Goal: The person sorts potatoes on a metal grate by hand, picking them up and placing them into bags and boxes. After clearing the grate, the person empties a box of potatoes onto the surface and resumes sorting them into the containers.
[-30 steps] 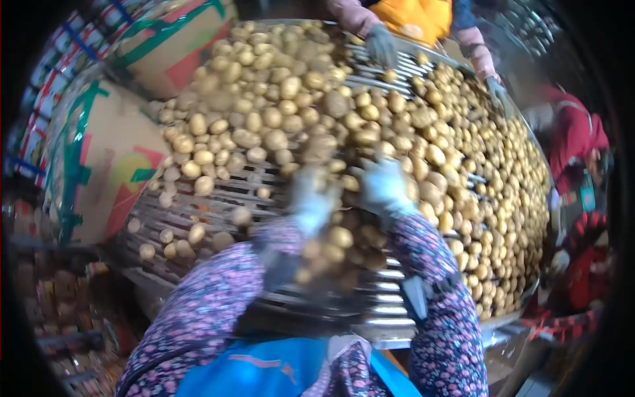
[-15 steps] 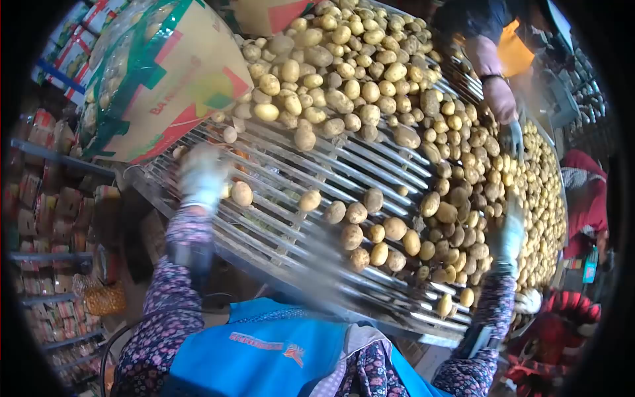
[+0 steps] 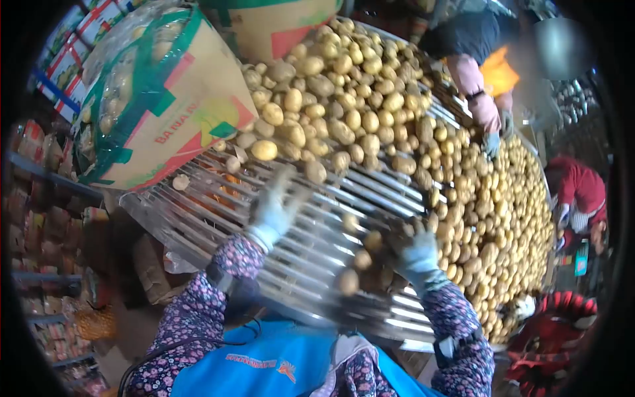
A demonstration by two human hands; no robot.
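Observation:
My left hand, in a pale work glove, is over the bare slats of the metal grate. Its fingers are blurred but look stretched out, with nothing in them. My right hand, gloved too with soiled fingertips, reaches forward at the left edge of the large potato heap. Its fingers are spread. Just left of it, a few loose potatoes are smeared by motion on the slats. Beyond both hands lies another pile of potatoes.
A banana box wrapped in green tape and plastic stands at the left, with another box behind it. Across the grate, a co-worker's gloved hand is at the potatoes. A person in red bends at the far right.
My left hand has moved right and closer, away from the box. My right hand has swept left across the slats, and the loose potatoes there have shifted. The view has turned slightly.

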